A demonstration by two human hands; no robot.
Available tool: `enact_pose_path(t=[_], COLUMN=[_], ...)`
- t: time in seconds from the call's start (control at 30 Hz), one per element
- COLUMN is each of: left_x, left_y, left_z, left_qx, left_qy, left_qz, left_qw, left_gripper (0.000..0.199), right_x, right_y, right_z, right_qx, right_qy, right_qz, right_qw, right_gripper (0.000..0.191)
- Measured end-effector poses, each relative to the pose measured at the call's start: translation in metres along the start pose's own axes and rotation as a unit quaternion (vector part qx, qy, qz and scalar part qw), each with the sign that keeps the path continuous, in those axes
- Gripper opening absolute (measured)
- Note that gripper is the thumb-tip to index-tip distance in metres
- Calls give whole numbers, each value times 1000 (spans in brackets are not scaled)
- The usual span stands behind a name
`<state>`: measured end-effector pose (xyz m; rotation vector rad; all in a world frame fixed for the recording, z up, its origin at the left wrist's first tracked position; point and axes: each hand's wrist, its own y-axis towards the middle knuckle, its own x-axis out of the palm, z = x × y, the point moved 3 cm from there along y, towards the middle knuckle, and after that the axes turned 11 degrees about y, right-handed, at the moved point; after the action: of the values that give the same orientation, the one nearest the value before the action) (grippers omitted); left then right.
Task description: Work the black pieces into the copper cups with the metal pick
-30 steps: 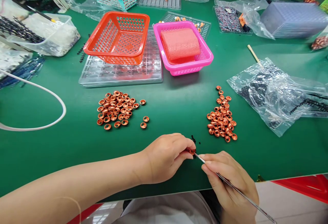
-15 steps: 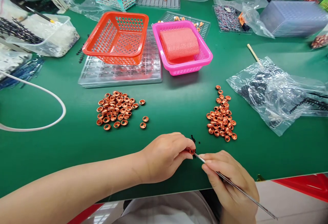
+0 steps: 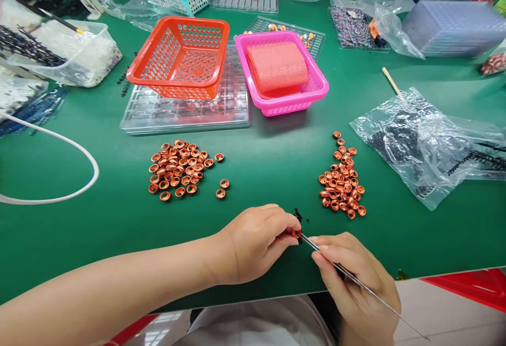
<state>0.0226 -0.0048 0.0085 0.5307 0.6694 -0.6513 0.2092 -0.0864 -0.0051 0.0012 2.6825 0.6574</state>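
Between the thumb and fingers of my left hand (image 3: 259, 243) is a small copper-coloured cup (image 3: 295, 233). My right hand (image 3: 358, 277) pinches a pair of thin metal tweezers (image 3: 367, 288), whose tips meet the cup's right side; whether they grip anything is too small to tell. Tiny black pieces (image 3: 298, 214) lie on the table just beyond my left fingertips. A heap of similar copper cups (image 3: 177, 166) sits to the left, with a few loose ones beside it. Another heap of copper cups (image 3: 342, 185) lies to the right.
Behind the heaps, a red basket (image 3: 134, 76) rests on clear plastic trays (image 3: 158, 119). A pink basket (image 3: 286, 108) holds pink foam. Clear bags (image 3: 427, 151) with black parts lie at right. A white cable (image 3: 89, 159) curves at left. Other people's hands show at the far edge.
Both hands stay nearly where they were. The two tweezer arms look slightly farther apart near the tips. The cup remains in my left fingers.
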Motion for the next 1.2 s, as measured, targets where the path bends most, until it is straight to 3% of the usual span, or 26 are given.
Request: enact_pose_path(t=[0.37,0.63,1.2], left_x=[4,1,0], left_y=[-2,0,1], left_z=[-1,0,-1], left_qx=[13,9,-2], left_qy=[4,-4,-10], left_qz=[24,8,-1], left_qw=[1000,1000,1000], left_gripper=[5,6,6], right_x=[0,1,2], right_y=[0,1,1], right_z=[-1,-3,-4], right_qx=[-11,-4,-1], right_qy=[-16,8,6], right_qz=[-7,27,18], right_qw=[1000,1000,1000], right_gripper=[31,30,31])
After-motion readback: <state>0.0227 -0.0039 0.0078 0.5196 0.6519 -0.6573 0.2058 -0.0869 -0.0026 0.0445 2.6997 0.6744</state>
